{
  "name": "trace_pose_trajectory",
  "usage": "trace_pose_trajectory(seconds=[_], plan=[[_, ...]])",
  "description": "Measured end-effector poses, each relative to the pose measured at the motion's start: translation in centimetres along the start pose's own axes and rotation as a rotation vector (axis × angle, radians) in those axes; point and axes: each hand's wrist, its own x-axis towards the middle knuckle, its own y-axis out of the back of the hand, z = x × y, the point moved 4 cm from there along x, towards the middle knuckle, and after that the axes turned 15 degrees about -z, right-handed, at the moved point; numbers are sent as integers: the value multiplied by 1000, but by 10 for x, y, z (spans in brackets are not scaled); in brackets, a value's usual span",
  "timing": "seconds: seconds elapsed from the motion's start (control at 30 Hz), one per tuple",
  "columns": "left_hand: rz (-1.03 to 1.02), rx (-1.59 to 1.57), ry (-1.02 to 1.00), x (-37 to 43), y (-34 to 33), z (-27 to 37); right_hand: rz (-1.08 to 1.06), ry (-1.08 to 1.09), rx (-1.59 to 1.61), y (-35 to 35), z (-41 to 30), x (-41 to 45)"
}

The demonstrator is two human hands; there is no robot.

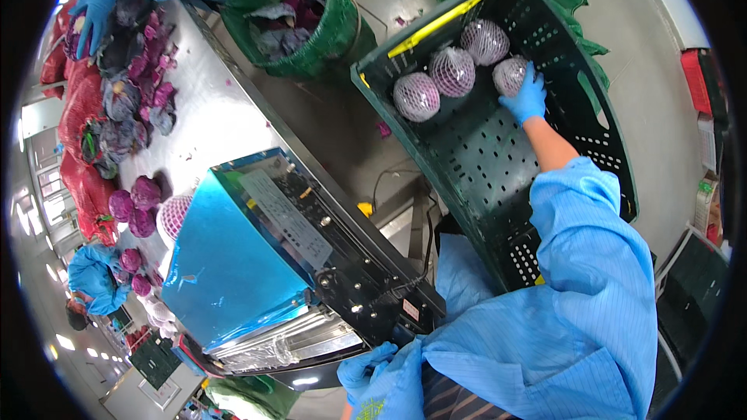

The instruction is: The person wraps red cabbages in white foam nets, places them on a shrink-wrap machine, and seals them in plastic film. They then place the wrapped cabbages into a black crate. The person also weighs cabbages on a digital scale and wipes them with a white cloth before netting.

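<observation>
Inside the dark green plastic crate (487,146), my blue-gloved right hand (527,96) has its fingers around a purple cabbage in a white foam net (509,76). Three more netted cabbages (452,72) sit along the crate's far left side. My left hand (369,366), also gloved, is low in the view beside the front of a wrapping machine (245,268) with a blue film-covered side panel. Its fingers are curled, and whether anything is within them is hidden. Clear film (280,350) lies across the machine's front.
On the steel table (216,93) are bare purple cabbages (143,204), one netted cabbage (173,216) and trimmed leaves (125,93). Red mesh sacks (87,128) line its far edge. A green bin (327,41) holds leaves. A co-worker's gloved hand (96,11) is at upper left.
</observation>
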Motion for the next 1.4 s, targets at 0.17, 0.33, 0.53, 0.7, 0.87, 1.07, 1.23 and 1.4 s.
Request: trace_pose_trajectory(seconds=[0.17, 0.33, 0.53, 0.7, 0.87, 1.07, 1.23, 1.4], plan=[[46, -359, 300, 8, 11, -15, -56, 176, 102, 7, 8, 21], [-3, -855, 658, 8, 45, -86, -221, 129, 79, 8, 11, 28], [28, -243, 422, -3, 35, -75, -238, 171, 52, 9, 6, 32], [-11, -599, 756, 15, 13, -26, -196, 183, -90, 6, 6, 16], [-183, -462, 552, 7, 30, -69, -198, 152, -107, 2, 1, -2], [-188, 19, -363, 4, -4, 7, -77, 65, 27, -1, 4, 2], [-243, 23, -284, 5, 0, 7, -74, 81, -3, 2, -3, 5], [-231, 46, -343, 7, -3, 12, -79, 124, 3, 12, -10, 11]])
